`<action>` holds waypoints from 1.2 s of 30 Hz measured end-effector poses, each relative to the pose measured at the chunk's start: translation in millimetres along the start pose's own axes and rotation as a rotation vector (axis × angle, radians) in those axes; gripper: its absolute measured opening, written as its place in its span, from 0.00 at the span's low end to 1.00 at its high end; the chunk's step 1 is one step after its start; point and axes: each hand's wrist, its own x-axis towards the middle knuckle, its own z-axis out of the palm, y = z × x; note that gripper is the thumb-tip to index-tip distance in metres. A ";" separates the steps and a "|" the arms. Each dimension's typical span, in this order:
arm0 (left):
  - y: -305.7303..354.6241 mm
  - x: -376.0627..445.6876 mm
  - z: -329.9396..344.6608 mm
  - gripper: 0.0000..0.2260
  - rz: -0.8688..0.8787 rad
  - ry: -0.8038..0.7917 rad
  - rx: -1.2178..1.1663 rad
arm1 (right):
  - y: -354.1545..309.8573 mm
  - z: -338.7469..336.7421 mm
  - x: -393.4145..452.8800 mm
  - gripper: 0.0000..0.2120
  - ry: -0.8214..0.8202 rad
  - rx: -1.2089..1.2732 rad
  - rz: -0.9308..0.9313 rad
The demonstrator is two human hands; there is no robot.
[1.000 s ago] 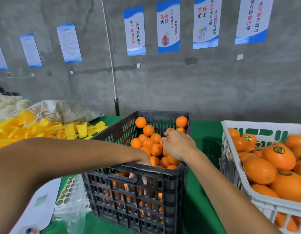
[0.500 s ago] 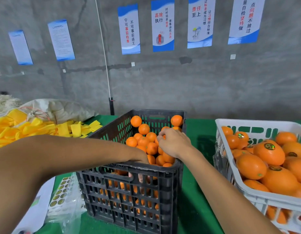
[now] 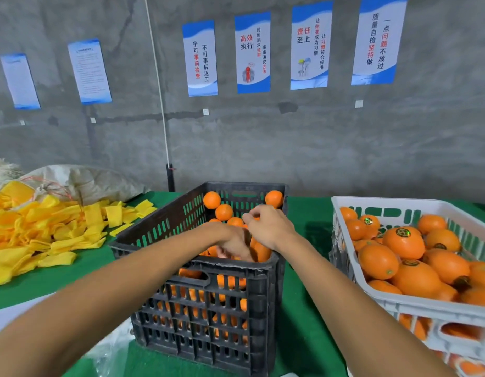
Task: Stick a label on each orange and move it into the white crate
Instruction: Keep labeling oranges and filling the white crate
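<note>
both hands are down in the black crate [image 3: 259, 292] at center frame, left hand [image 3: 235, 244] gripping an orange [image 3: 261, 251], right hand [image 3: 271, 227] curled above, can't tell what it's pinching, white crate [image 3: 399, 306] sits right.

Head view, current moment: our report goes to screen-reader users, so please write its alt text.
Both hands, left and right, reach into a black slatted plastic crate of small oranges on green cloth; a white plastic crate of labelled oranges stands right.

Left hand [image 3: 235, 244] higher, beside right hand [image 3: 271, 227].
</note>
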 end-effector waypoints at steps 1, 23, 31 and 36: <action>2.4 -6.1 -3.0 0.14 0.062 0.145 -0.123 | -0.8 -0.6 -1.0 0.19 0.012 0.031 0.016; 113.2 -100.3 185.9 0.31 0.609 0.927 -0.501 | 104.3 31.1 -234.4 0.27 0.400 0.502 -0.109; 81.2 -81.9 283.8 0.28 0.363 0.712 -0.383 | 153.8 68.1 -279.1 0.40 -0.169 0.257 0.036; 77.1 -73.1 310.8 0.27 0.323 0.748 -0.415 | 177.6 54.1 -298.7 0.41 -0.291 0.233 0.006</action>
